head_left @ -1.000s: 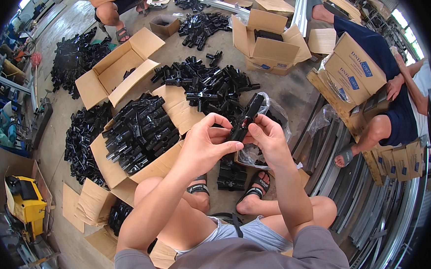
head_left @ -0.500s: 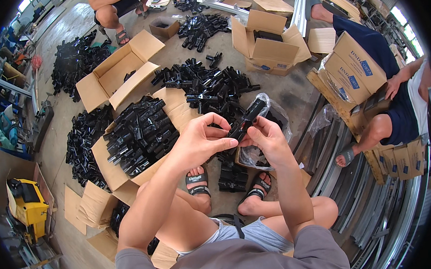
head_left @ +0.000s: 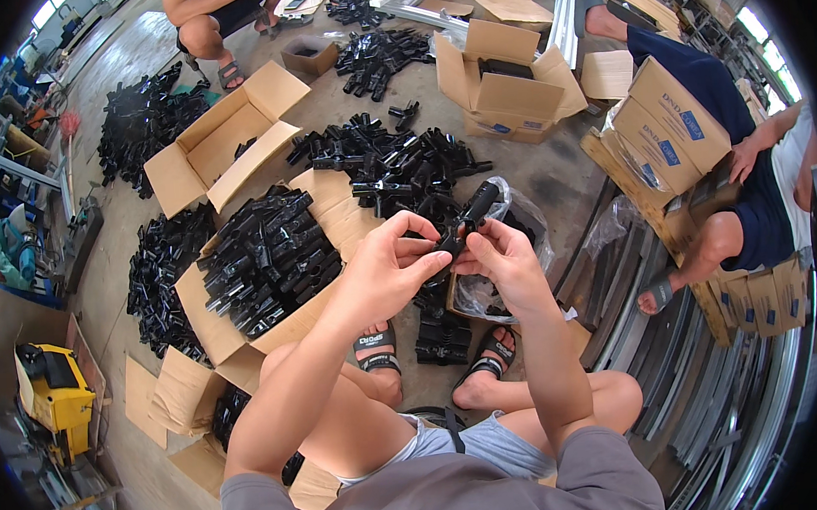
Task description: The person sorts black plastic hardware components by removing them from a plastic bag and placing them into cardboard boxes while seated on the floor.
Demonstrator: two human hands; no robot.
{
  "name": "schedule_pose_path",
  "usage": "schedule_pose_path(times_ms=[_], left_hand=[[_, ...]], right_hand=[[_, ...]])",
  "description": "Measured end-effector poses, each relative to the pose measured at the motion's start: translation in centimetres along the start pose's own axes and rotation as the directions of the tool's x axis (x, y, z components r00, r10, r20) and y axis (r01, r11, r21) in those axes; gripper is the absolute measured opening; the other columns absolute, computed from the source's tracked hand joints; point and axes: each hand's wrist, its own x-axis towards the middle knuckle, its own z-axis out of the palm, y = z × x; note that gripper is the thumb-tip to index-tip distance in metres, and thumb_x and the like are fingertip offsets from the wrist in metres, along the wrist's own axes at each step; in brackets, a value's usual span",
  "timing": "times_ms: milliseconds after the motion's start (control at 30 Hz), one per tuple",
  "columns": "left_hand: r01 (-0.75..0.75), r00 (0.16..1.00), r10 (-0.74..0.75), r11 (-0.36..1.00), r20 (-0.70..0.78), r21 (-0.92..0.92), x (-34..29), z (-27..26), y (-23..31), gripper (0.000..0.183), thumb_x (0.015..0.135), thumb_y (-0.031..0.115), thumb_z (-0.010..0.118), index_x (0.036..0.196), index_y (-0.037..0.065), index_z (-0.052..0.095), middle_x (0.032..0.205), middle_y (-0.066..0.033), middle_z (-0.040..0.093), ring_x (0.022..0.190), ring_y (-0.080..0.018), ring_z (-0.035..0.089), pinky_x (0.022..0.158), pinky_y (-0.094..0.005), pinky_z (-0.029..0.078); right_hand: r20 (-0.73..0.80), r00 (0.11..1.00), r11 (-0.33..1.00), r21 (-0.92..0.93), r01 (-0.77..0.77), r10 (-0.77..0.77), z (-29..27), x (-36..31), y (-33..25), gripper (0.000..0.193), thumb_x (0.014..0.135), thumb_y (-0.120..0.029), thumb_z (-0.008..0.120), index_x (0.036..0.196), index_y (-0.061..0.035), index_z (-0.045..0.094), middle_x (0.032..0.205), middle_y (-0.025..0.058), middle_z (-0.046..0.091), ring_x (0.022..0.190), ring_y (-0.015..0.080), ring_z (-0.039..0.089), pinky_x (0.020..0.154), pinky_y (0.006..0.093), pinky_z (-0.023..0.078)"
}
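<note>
A glossy black tubular fitting [head_left: 478, 204] is held up over my feet, tilted with its far end to the upper right. My left hand [head_left: 395, 265] pinches its near end between thumb and fingers. My right hand [head_left: 506, 266] grips it from the other side, thumb and fingertips close to its middle. The fingers cover part of the fitting. Just beyond lies a heap of similar black fittings [head_left: 403, 166]. Under my right hand stands a box lined with clear plastic [head_left: 528, 220]. To the left, a cardboard box [head_left: 209, 328] is packed with rows of black fittings [head_left: 268, 259].
More heaps of fittings [head_left: 143, 122] lie on the floor beside an open carton [head_left: 223, 135]. Another open carton [head_left: 511, 90] stands ahead. At right, a person's hand [head_left: 745, 160] rests near stacked boxes [head_left: 672, 131] and long metal profiles [head_left: 657, 333]. Another person squats at the far left.
The fitting has turned slightly more upright between my hands. My left hand's fingers have shifted on its near end; both hands stay in nearly the same place.
</note>
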Motion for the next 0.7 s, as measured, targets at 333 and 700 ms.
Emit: schedule_pose_path(times_ms=[333,700], left_hand=[[0.013,0.999,-0.012,1.0,0.048,-0.018,0.1,0.6,-0.5,0.033,0.094,0.006,0.077,0.12,0.005,0.057,0.119,-0.0157,0.072,0.107,-0.0171,0.069,0.092,-0.0315,0.057],[0.124,0.987,-0.073,0.914,0.142,-0.387,0.1,1.5,-0.4,0.039,0.097,0.006,0.073,0.125,0.006,0.047,0.11,-0.0186,0.074,0.101,-0.0194,0.072,0.092,-0.0334,0.059]], right_hand=[[-0.122,0.992,0.998,-0.065,0.009,-0.017,0.4,-0.5,-0.4,0.03,0.102,-0.022,0.071,0.115,0.0041,0.063,0.102,0.0106,0.072,0.09,0.0173,0.073,0.083,0.0321,0.063],[-0.201,0.971,0.967,-0.242,0.077,-0.128,0.1,-0.3,-0.7,0.029,0.104,-0.028,0.068,0.107,0.0007,0.067,0.09,0.007,0.073,0.079,0.0112,0.069,0.065,0.0244,0.053]])
